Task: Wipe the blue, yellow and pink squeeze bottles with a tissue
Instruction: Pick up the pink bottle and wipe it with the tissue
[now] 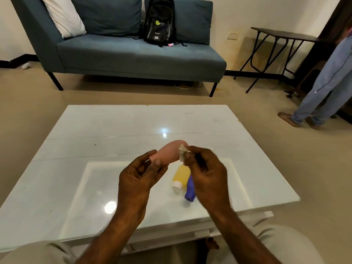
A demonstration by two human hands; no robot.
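Note:
My left hand (140, 178) holds the pink squeeze bottle (170, 151) by its cap end, tilted above the white glass table (95, 141). Pinched in my right hand (206, 176) is a crumpled tissue (183, 152), pressed against the pink bottle's right side. The yellow bottle (182, 175) with a white cap lies flat on the table below the hands. Beside it lies the blue bottle (190, 190), partly hidden by my right hand.
A blue sofa (133, 54) with cushions and a black backpack (160, 21) stands beyond the table. A dark folding table (282, 35) is at the back right. A person in jeans (323, 86) stands at the right edge. My knees are under the table's near edge.

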